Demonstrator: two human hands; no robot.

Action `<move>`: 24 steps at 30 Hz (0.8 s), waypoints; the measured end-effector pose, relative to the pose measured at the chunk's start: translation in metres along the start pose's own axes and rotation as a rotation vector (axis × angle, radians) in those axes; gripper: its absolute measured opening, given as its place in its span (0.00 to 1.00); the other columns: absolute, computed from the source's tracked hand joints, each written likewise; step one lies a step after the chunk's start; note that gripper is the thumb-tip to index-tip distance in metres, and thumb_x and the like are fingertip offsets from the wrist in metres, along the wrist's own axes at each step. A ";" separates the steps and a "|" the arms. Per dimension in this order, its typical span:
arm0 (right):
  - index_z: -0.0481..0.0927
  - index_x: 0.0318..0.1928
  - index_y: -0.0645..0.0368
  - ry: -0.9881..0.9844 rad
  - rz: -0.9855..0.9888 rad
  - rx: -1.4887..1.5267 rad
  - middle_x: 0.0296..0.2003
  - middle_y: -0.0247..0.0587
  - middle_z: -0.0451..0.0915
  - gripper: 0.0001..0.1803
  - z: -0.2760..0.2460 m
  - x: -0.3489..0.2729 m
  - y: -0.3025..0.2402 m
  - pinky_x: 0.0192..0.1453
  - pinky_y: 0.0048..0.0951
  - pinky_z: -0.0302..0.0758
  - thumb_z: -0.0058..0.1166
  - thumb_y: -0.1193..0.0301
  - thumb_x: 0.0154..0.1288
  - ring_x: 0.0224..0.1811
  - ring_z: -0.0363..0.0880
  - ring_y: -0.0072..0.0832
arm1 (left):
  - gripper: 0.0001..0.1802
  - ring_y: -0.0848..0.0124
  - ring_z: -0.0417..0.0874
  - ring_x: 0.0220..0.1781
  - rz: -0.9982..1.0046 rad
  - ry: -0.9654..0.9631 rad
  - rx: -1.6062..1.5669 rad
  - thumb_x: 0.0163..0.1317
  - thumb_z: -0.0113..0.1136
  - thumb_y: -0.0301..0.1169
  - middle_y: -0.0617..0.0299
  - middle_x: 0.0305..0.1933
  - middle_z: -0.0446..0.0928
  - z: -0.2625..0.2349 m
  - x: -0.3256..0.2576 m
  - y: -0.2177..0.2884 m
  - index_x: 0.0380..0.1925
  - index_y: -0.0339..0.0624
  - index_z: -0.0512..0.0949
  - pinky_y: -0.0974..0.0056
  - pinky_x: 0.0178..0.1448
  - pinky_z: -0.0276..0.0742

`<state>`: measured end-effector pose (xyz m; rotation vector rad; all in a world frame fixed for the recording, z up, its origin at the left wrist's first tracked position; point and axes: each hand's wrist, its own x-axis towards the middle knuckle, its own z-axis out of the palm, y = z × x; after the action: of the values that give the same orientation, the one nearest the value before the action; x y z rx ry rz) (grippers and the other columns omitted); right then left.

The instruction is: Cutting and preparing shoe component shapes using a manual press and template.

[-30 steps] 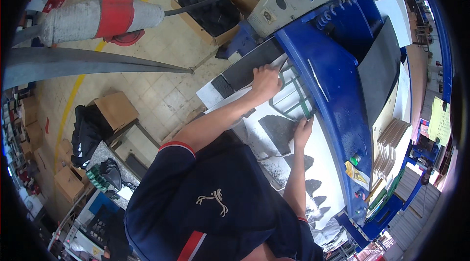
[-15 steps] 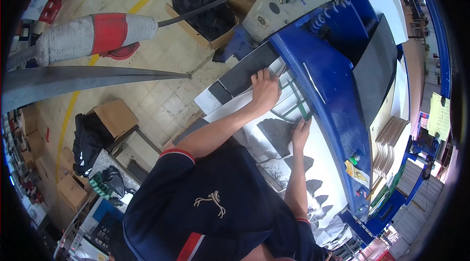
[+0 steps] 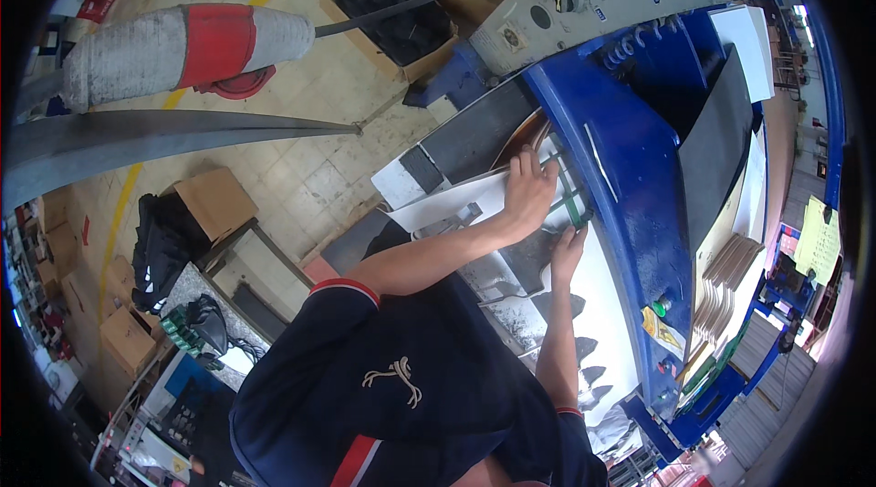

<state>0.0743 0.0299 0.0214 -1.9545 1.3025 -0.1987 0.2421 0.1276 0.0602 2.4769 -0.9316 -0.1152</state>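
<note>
Green frame (image 3: 573, 209) — left fingers (image 3: 528, 163) and right fingers (image 3: 568, 240) grasping its edges — sits close beside the blue machine (image 3: 630, 177).

Navy short-sleeved shirt (image 3: 438, 341), red-and-white cuffs (image 3: 351, 283), pale chest motif (image 3: 399, 370), possibly corded

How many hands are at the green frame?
2: left hand, covering the left part of the green frame; right hand, at its lower end. No other hand shows there.

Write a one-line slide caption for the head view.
Left hand and right hand at a green frame over a white surface, beside a blue machine.
</note>
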 end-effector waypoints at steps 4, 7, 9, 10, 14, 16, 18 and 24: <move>0.56 0.69 0.62 0.017 0.024 -0.005 0.21 0.40 0.76 0.26 -0.002 -0.002 -0.002 0.24 0.28 0.72 0.38 0.66 0.76 0.19 0.73 0.24 | 0.23 0.51 0.73 0.48 -0.029 0.071 -0.157 0.51 0.60 0.29 0.37 0.46 0.75 0.006 0.005 -0.016 0.48 0.35 0.68 0.52 0.50 0.62; 0.55 0.69 0.63 0.016 0.012 -0.009 0.21 0.41 0.76 0.26 -0.004 0.000 0.002 0.25 0.29 0.72 0.38 0.65 0.76 0.19 0.74 0.25 | 0.26 0.44 0.81 0.37 -0.199 -0.031 -0.460 0.57 0.59 0.31 0.43 0.36 0.80 0.021 0.037 -0.058 0.55 0.40 0.64 0.43 0.43 0.75; 0.55 0.69 0.63 -0.005 0.017 -0.018 0.22 0.42 0.77 0.27 -0.004 0.002 0.008 0.25 0.30 0.73 0.39 0.64 0.76 0.20 0.75 0.27 | 0.25 0.42 0.81 0.46 -0.256 -0.294 -0.510 0.60 0.57 0.30 0.38 0.42 0.80 0.020 0.058 -0.089 0.58 0.41 0.64 0.44 0.53 0.76; 0.55 0.69 0.64 0.004 0.027 -0.024 0.22 0.43 0.77 0.28 -0.005 0.001 0.011 0.26 0.31 0.74 0.39 0.63 0.76 0.20 0.76 0.28 | 0.27 0.43 0.81 0.47 -0.170 -0.274 -0.532 0.60 0.57 0.28 0.39 0.42 0.80 0.018 0.061 -0.093 0.60 0.46 0.64 0.45 0.53 0.75; 0.53 0.71 0.63 -0.054 0.039 0.012 0.23 0.41 0.77 0.30 -0.011 0.001 -0.003 0.26 0.31 0.74 0.40 0.62 0.76 0.19 0.76 0.28 | 0.36 0.41 0.72 0.60 0.067 -0.378 -0.447 0.55 0.65 0.28 0.39 0.60 0.67 0.021 0.074 -0.105 0.64 0.54 0.63 0.50 0.60 0.73; 0.57 0.69 0.65 -0.162 0.043 0.181 0.23 0.37 0.76 0.31 -0.022 0.008 0.006 0.27 0.28 0.73 0.44 0.60 0.75 0.19 0.74 0.26 | 0.39 0.42 0.66 0.64 0.222 -0.442 -0.355 0.52 0.67 0.29 0.41 0.64 0.61 0.014 0.082 -0.105 0.65 0.58 0.63 0.50 0.63 0.70; 0.63 0.66 0.67 -0.206 -0.122 0.182 0.24 0.37 0.76 0.32 -0.033 0.018 0.028 0.30 0.27 0.72 0.53 0.60 0.70 0.22 0.73 0.26 | 0.49 0.43 0.55 0.70 0.346 -0.465 -0.243 0.45 0.75 0.36 0.46 0.68 0.53 0.014 0.086 -0.105 0.68 0.68 0.62 0.45 0.69 0.60; 0.72 0.60 0.69 -0.024 -0.423 -0.313 0.39 0.48 0.74 0.45 -0.038 0.023 0.031 0.51 0.40 0.69 0.74 0.56 0.44 0.44 0.71 0.43 | 0.42 0.49 0.56 0.68 0.274 -0.444 -0.197 0.41 0.77 0.45 0.50 0.70 0.54 0.026 0.090 -0.093 0.61 0.61 0.74 0.49 0.68 0.55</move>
<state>0.0433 -0.0142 0.0210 -2.4804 0.9310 -0.1832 0.3602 0.1201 0.0013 2.1546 -1.3579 -0.6507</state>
